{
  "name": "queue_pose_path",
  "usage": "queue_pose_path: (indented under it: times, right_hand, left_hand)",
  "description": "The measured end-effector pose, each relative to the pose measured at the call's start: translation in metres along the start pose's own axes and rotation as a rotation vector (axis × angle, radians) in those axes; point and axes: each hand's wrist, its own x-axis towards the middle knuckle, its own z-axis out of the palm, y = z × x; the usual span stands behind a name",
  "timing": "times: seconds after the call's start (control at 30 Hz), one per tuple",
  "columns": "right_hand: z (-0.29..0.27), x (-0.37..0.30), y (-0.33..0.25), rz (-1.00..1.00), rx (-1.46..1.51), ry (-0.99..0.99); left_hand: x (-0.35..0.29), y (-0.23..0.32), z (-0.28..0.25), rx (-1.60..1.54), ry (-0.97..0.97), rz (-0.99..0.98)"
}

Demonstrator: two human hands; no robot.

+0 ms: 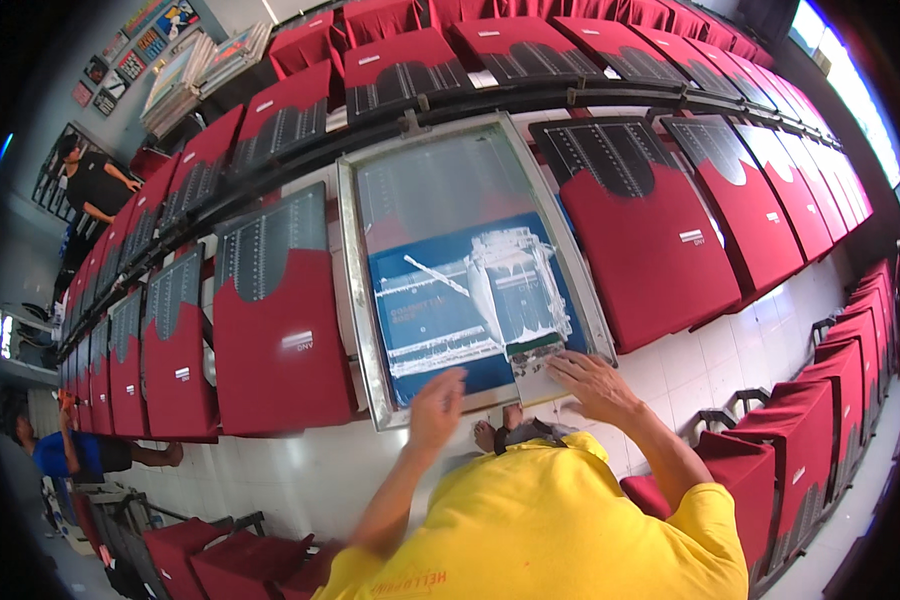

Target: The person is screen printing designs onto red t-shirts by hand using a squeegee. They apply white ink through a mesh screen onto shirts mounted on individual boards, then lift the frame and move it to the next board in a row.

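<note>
A screen-printing frame (357, 290) with pale metal edges lies before me, its mesh coated blue in the lower part. White ink (510, 243) is smeared in thick streaks over the blue area. At the near side of the mesh, my right hand (595, 388) grips a squeegee (542, 378), a flat ink-spotted board with a green blade edge. My left hand (438, 408) hovers by the frame's near edge, to the left of the squeegee. Motion smears its fingers, and nothing shows in it. Beneath the mesh, a red cloth piece on a dark board shows through faintly.
Red cloth pieces (282, 345) with small white prints lie over dark boards in long rows on both sides. A black rail (530, 96) runs behind the frame. More red-covered boards (805, 425) stand at the lower right. Two people (95, 180) (65, 452) are at the left.
</note>
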Motion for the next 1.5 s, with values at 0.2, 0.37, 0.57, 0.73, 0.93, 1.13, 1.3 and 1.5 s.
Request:
queue_pose_path:
  times: [0.2,0.37,0.57,0.73,0.93,1.13,1.3,1.5]
  right_hand:
    - [-0.005,0.041,0.002,-0.032,-0.084,0.094]
    - [0.003,0.03,0.006,-0.083,-0.062,0.251]
    - [0.018,0.048,0.019,-0.08,-0.106,0.351]
    - [0.009,0.128,0.072,-0.073,-0.132,0.369]
    - [-0.037,0.192,0.093,-0.043,-0.138,0.203]
    - [-0.021,0.102,0.06,-0.145,-0.051,0.34]
    - [0.009,0.035,0.029,-0.185,-0.093,0.298]
    - [0.02,0.013,0.017,-0.179,-0.02,0.23]
  left_hand:
    - [0.026,0.05,0.049,0.07,-0.275,0.248]
    - [0.022,0.064,0.053,0.179,-0.295,0.256]
    - [0.031,0.047,0.067,0.402,-0.189,0.342]
    - [0.118,0.017,0.07,0.448,-0.035,0.38]
    - [0.199,0.023,0.045,0.193,-0.033,0.182]
    - [0.097,0.064,0.05,0.307,-0.019,0.271]
    - [0.008,0.06,0.081,0.364,-0.124,0.201]
    - [-0.019,0.061,0.093,0.412,-0.16,0.192]
